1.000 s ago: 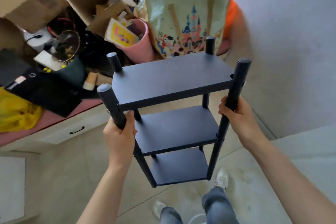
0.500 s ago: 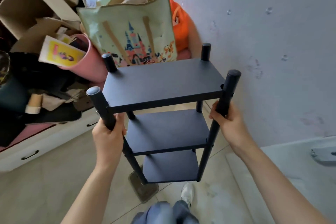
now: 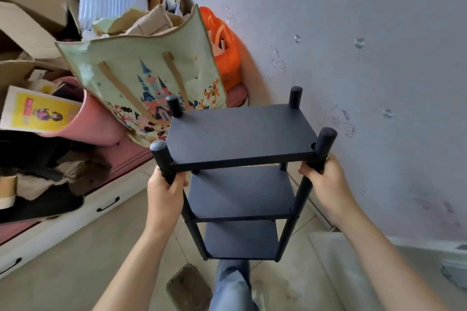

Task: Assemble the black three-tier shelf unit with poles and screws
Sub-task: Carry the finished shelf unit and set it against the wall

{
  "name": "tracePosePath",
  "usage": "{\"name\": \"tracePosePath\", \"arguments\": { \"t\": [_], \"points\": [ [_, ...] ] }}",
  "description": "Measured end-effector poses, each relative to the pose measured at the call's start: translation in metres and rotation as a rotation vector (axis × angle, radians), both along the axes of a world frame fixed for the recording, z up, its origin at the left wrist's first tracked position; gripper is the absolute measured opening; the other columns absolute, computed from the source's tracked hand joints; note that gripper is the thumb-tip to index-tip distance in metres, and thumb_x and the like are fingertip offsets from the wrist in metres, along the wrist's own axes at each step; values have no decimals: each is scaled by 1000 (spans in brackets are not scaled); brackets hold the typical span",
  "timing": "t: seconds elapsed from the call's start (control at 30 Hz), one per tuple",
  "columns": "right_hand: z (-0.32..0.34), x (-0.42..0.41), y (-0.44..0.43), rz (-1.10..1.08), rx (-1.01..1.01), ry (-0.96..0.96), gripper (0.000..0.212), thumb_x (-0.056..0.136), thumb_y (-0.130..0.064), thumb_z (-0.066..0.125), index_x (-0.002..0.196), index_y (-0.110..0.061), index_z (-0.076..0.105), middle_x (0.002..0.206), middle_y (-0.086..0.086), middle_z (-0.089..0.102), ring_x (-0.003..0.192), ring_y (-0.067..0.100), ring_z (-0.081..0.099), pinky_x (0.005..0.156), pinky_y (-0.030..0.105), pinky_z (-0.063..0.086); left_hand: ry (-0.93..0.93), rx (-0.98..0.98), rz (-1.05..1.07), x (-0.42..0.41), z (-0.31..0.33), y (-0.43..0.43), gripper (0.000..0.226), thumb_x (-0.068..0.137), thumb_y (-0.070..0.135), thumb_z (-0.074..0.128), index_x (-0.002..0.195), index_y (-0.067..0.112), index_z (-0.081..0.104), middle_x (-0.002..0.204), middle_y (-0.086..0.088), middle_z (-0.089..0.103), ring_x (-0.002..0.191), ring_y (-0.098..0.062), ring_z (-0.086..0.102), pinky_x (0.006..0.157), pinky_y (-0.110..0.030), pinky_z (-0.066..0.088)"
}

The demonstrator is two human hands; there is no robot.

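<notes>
Two grips are being applied to the upright shelf (image 3: 240,136) beside the wall (image 3: 379,58): left pole (image 3: 161,156) by the left hand (image 3: 164,194), right pole (image 3: 326,141) by the right hand (image 3: 328,184), fingers (image 3: 309,171) curled round each.

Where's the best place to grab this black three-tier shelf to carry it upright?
Grip the two near poles just under the top board, one from each outer side, as the left hand and right hand do now. The poles are round and slim enough to wrap, and a high hold on both sides should keep the upright unit level.
</notes>
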State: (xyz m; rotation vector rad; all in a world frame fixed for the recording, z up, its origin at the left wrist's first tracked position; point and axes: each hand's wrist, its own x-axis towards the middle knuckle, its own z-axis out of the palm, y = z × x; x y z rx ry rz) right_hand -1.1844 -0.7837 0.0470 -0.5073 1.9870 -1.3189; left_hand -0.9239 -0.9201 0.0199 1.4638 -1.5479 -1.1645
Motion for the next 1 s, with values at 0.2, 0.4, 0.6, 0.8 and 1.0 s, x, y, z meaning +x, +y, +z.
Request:
{"name": "tracePosePath", "arguments": {
  "t": [0.2,0.4,0.6,0.8,1.0],
  "points": [
    [-24,-26,-51,-69,42,-74,20,95,1,57,113,-9,60,101,4,67,94,12,62,87,29,44,0,106,-63,-32,-14,-63,29,92,-13,54,83,14,58,74,5,65,64,7,60,56,-7,44],
    [-50,-58,-83,-74,38,-271,43,70,-18,64,104,7,58,98,10,66,99,27,62,97,41,44,-13,312,-186,-60,-38,-119,19,90,3,71,99,18,66,85,17,75,81,1,70,59,-10,49],
    [-92,-81,-103,-166,21,-419,52,79,-40,75,106,3,63,107,4,75,102,18,70,97,34,45,-172,498,-307,-98,-79,-160,35,85,4,74,103,32,61,98,14,71,86,2,67,63,-14,51],
    [-139,-120,-131,-244,87,-500,43,88,-52,59,118,-22,66,117,-7,72,108,7,66,100,30,43,-191,680,-409,-136,-118,-199,41,81,49,79,116,36,61,106,26,68,92,15,64,68,-7,47],
    [-204,-148,-152,-308,189,-520,12,96,-25,53,96,-18,63,107,0,62,100,11,58,105,35,38,-222,787,-457,-167,-170,-233,50,80,79,49,113,43,60,106,36,65,100,15,59,93,-17,37]
  ]
}}
